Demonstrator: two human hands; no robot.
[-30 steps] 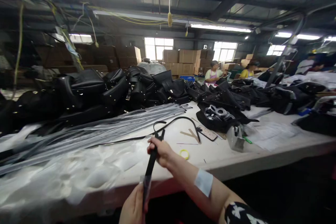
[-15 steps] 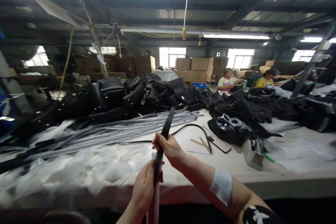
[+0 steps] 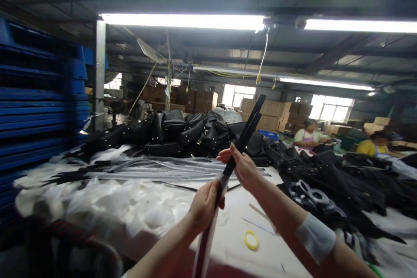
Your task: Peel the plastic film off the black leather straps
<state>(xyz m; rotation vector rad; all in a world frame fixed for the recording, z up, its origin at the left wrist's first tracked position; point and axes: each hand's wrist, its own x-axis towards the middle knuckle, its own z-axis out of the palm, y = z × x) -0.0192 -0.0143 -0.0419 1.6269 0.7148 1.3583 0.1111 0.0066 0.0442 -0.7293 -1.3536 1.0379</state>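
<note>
Both my hands hold one long black strap [image 3: 249, 127] up in front of me, slanting from lower left to upper right. My right hand [image 3: 240, 166] pinches the strap partway along its bare upper length, above the sleeve. My left hand [image 3: 204, 202] is wrapped round the lower part, which sits inside a clear plastic sleeve [image 3: 208, 236] that runs down out of view. The strap's bare end points toward the ceiling.
The white table [image 3: 270, 252] carries a heap of black bags [image 3: 182, 128], sleeved straps [image 3: 156, 166], white plastic wrap [image 3: 107, 204], a yellow ring [image 3: 251, 239] and metal buckles [image 3: 308, 192]. Blue pallets [image 3: 35, 108] stand at left. Two people [image 3: 308, 132] sit at far right by cardboard boxes [image 3: 273, 110].
Both hands have lifted the strap higher and tilted it rightward, and the left hand has come up nearer the right. The view has swung left and up, showing the blue pallets.
</note>
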